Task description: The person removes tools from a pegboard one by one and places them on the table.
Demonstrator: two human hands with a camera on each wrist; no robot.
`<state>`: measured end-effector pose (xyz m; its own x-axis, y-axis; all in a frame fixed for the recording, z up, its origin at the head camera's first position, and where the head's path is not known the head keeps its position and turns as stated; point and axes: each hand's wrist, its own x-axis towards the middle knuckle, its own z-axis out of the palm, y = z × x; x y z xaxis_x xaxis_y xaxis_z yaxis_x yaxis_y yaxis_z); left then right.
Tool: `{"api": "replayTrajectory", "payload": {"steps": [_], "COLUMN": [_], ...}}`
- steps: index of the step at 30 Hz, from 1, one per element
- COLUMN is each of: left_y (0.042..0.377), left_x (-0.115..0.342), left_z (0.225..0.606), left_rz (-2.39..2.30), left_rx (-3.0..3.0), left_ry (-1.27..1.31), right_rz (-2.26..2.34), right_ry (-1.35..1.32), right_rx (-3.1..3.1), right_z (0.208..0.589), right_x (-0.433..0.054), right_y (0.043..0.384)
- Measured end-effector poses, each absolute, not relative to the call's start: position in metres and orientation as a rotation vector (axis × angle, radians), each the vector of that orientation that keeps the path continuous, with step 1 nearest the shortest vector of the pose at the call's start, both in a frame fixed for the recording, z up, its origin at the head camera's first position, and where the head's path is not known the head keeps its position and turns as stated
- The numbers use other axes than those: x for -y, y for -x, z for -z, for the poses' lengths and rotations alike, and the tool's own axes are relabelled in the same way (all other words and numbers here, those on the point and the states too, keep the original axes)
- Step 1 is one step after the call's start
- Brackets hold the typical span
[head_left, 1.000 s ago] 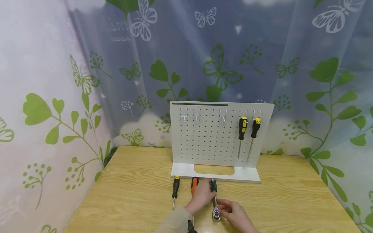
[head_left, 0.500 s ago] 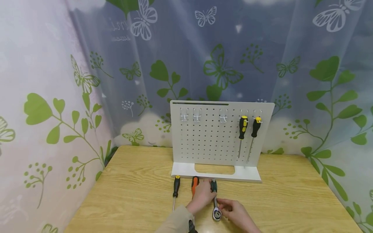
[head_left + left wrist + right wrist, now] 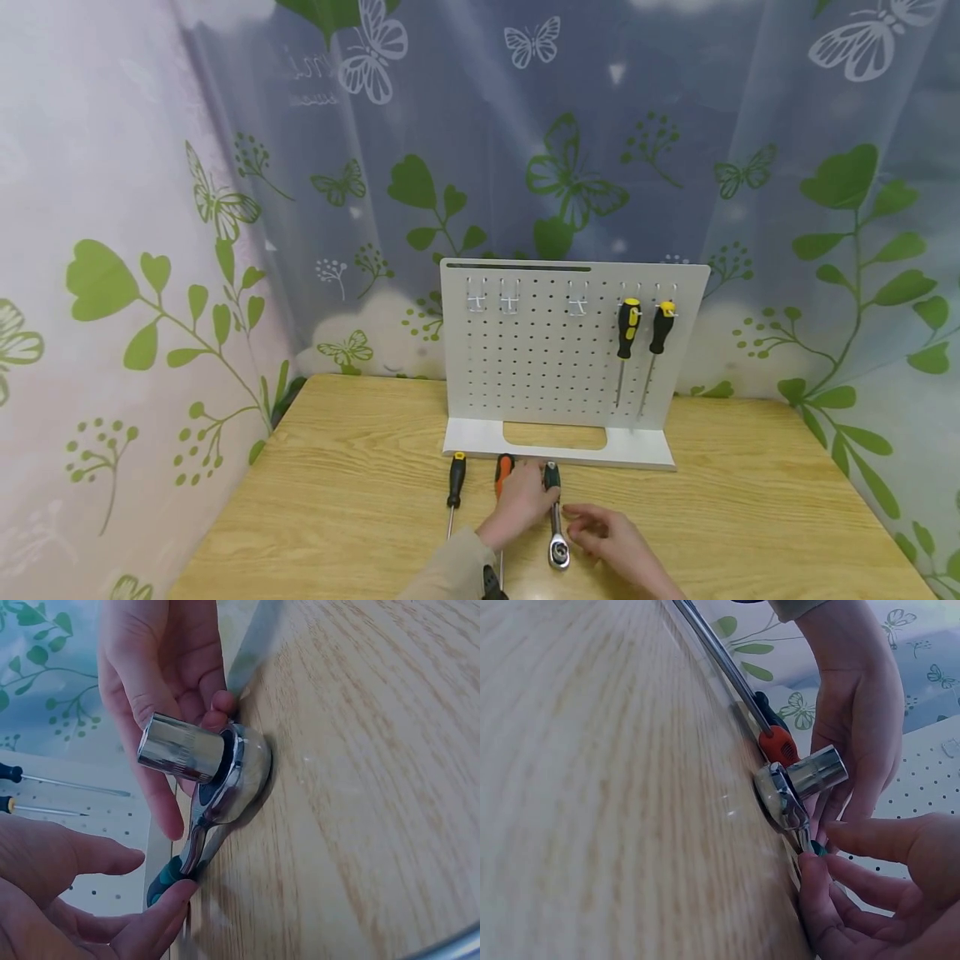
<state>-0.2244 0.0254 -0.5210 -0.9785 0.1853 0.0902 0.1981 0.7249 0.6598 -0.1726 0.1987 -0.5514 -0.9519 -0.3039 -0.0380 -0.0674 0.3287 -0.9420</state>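
Note:
A ratchet wrench (image 3: 556, 525) with a dark green handle and a chrome head lies on the wooden table. In the left wrist view its socket (image 3: 180, 748) stands out from the head. My left hand (image 3: 522, 502) is over the handle, thumb across it and fingers along its other side, partly hidden. My right hand (image 3: 618, 546) is at the right of the ratchet head, thumb and fingers bent loosely, a narrow gap between them and the tool in the head view. An orange-handled screwdriver (image 3: 504, 472) lies partly under my left hand and forearm.
A black-handled screwdriver (image 3: 457, 480) lies at the left. Behind stands a white pegboard (image 3: 525, 358) with several clear hooks; two black-and-yellow screwdrivers (image 3: 628, 329) hang at its right. A patterned curtain (image 3: 480, 150) surrounds the table (image 3: 352, 467). A dark band (image 3: 491, 581) shows on my left wrist.
My right hand has drawn slightly to the right, away from the ratchet head. My left hand stays at the handle, and the wrench keeps its place on the table.

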Motion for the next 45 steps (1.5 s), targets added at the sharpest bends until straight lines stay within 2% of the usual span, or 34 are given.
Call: {"api": "replayTrajectory", "payload": {"steps": [13,24,30,38,45], "left_y": [0.232,0.259,0.271,0.286,0.298], "left_x": [-0.024,-0.023,-0.023,-0.03,-0.04], "left_z": [0.519,0.511,0.493,0.467,0.444], "left_rz": [1.207,1.47,1.472,1.544,1.61], "left_rx": [2.784,2.615,2.596,2.561,2.5], "left_ry": [0.41,0.571,0.625,0.708,0.723], "right_rz": [1.816,1.896,1.972,2.036,2.102], "right_ry": [0.235,0.177,0.107,0.231,0.196], "right_rx": [-2.259,-2.326,-2.459,-2.626,-2.623], "right_z": [0.546,0.524,0.504,0.485,0.476], "right_x": [-0.222,-0.246,-0.257,-0.268,-0.268], "right_y": [0.179,0.194,0.205,0.227,0.249]}}
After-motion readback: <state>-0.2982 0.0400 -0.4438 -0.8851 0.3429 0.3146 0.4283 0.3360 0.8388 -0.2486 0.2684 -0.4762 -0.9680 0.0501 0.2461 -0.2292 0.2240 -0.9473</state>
